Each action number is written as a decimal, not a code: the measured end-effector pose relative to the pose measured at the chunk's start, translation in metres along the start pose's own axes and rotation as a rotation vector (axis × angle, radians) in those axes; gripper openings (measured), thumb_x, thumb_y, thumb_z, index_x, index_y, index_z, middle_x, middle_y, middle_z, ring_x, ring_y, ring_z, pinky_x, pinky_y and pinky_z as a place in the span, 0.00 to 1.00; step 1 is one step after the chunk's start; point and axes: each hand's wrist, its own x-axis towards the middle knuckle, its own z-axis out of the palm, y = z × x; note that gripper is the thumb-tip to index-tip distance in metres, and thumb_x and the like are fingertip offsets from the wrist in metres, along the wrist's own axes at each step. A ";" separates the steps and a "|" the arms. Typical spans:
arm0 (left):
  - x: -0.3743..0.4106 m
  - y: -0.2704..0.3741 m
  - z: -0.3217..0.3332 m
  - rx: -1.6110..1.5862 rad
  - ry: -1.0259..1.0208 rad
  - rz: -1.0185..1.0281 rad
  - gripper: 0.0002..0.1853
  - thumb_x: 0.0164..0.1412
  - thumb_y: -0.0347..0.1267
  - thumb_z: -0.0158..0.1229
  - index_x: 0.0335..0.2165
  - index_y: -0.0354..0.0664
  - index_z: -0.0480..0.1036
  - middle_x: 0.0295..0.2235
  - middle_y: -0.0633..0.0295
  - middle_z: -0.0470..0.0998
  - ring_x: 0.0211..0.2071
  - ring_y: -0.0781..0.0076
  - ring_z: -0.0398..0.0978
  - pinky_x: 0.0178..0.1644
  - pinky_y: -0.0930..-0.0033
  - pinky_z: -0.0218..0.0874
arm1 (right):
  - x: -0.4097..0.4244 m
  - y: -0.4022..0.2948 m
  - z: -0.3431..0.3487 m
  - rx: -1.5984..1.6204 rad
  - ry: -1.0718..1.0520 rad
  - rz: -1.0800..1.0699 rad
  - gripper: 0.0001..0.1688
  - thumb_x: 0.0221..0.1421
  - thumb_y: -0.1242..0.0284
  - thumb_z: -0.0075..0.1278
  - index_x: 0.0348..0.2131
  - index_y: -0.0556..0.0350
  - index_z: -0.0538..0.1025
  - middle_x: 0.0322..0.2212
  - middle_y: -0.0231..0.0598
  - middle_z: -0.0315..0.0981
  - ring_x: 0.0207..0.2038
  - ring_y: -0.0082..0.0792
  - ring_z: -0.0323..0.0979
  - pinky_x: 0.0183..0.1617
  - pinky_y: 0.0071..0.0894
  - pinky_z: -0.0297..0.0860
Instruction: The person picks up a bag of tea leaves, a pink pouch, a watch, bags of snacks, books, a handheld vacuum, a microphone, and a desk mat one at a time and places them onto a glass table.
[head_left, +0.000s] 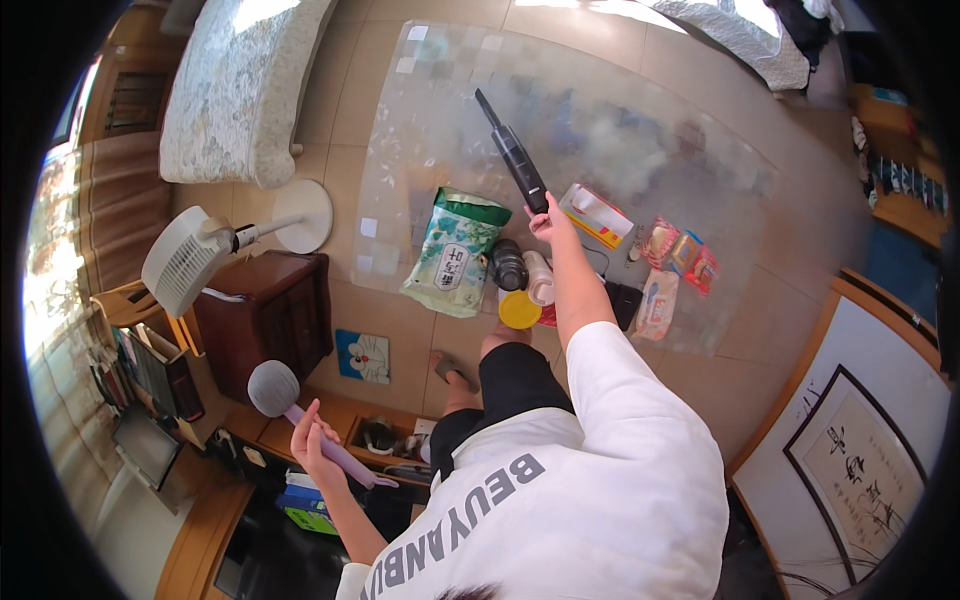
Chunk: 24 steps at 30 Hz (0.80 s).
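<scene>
My right hand (551, 220) reaches out over the table and grips the rear end of a slim black handheld vacuum cleaner (517, 161). Its narrow nozzle points away, toward the far left of the table. Low on the left, my left hand (311, 439) holds the lilac handle of a massage hammer or similar wand (341, 459). Its round grey head (273, 388) sticks out past my fingers. Under and beside my right forearm are a green-and-white plastic package (459, 251), a dark bottle (509, 265), a pale cup or bottle (540, 276) and a tub with a yellow lid (519, 309).
A clear plastic cover lies over the table (435, 150). A red-and-yellow box (598, 216), packaged snacks (684, 251) and a pale packet (656, 304) are at right. A white fan (184, 259) and dark red cabinet (262, 315) stand left; an open drawer (390, 442) is near my legs.
</scene>
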 end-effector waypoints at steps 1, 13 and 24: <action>0.002 0.000 0.002 0.006 -0.004 -0.012 0.16 0.56 0.25 0.46 0.42 0.31 0.72 0.25 0.64 0.67 0.22 0.81 0.64 0.24 0.82 0.59 | 0.005 -0.001 -0.002 -0.010 0.022 0.037 0.25 0.51 0.50 0.49 0.39 0.47 0.67 0.30 0.43 0.70 0.08 0.12 0.49 0.12 0.12 0.53; 0.006 -0.003 -0.002 0.101 0.050 -0.057 0.15 0.55 0.22 0.45 0.42 0.35 0.72 0.29 0.64 0.68 0.23 0.82 0.64 0.25 0.82 0.58 | 0.009 -0.003 -0.014 0.159 0.133 0.003 0.18 0.58 0.59 0.41 0.28 0.57 0.67 0.22 0.33 0.72 0.08 0.14 0.52 0.13 0.16 0.52; -0.045 0.002 -0.055 0.178 0.175 0.275 0.05 0.56 0.20 0.45 0.30 0.39 0.68 0.36 0.61 0.67 0.28 0.78 0.64 0.35 0.78 0.58 | -0.204 0.164 0.065 -1.139 -0.318 -0.945 0.14 0.51 0.65 0.51 0.32 0.58 0.74 0.20 0.32 0.72 0.20 0.18 0.66 0.24 0.19 0.63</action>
